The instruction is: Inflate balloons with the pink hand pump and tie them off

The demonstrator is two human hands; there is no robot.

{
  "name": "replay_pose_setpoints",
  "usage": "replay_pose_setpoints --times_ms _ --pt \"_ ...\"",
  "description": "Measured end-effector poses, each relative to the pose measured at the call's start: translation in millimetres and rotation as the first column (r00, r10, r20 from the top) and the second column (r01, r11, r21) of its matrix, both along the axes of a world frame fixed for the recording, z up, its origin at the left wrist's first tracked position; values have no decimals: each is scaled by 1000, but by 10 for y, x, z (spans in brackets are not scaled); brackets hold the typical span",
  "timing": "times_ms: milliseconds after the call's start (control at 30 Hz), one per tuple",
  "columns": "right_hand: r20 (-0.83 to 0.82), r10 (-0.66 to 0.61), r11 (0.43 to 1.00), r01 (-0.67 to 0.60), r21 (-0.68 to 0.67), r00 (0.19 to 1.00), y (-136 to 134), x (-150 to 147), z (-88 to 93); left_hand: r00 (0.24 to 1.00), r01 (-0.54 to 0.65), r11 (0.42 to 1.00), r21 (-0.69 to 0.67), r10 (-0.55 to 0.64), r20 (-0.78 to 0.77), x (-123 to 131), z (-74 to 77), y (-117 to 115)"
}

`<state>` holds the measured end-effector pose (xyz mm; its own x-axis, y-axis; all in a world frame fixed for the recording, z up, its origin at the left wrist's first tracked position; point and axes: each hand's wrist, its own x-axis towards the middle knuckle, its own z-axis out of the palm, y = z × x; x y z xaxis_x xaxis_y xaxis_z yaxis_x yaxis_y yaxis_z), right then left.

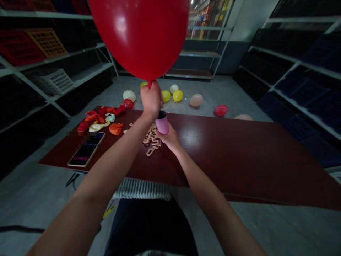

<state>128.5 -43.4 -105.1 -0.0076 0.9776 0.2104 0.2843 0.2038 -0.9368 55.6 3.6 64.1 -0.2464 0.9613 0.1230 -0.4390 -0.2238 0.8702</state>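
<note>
At the left of the table (226, 153), a phone (86, 149) lies screen up, and just beyond it sits a heap of limp balloons (99, 119) in red, orange and cream, too tangled to count. The left hand (151, 99) is closed in a tight fist around the neck of a big red balloon (138, 35), which swells above it. The top of the balloon is cut off from view, and the fist hides most of the neck. That arm reaches forward and up from the lower left. Below it, a loose chain of pale links (152, 140) lies on the table, just beside the right hand (168, 139). Its fingers wrap a black-capped pink pump (162, 122), held upright, and cover the lower end, so I can't tell whether it joins the balloon. Past the far edge of the table, inflated balloons (172, 93) dot the floor (226, 92), with dark shelves (301, 60) along the right.
</note>
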Motion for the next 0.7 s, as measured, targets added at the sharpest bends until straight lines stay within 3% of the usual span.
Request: replay_pose_setpoints --times_ms 167,500,600,700 --pt "68 29 998 -33 58 997 -34 17 18 994 -114 980 163 112 18 -125 275 -128" --pt "28 86 988 -89 124 996 -90 3 27 983 -127 938 323 162 -85 -345 1119 -412" --pt "0 96 986 -95 135 995 -79 -5 1 983 -127 926 355 166 -84 -327 1219 -356" --pt "-5 92 988 -91 124 996 -45 -4 -60 983 -112 944 312 152 -106 -269 1228 -205"
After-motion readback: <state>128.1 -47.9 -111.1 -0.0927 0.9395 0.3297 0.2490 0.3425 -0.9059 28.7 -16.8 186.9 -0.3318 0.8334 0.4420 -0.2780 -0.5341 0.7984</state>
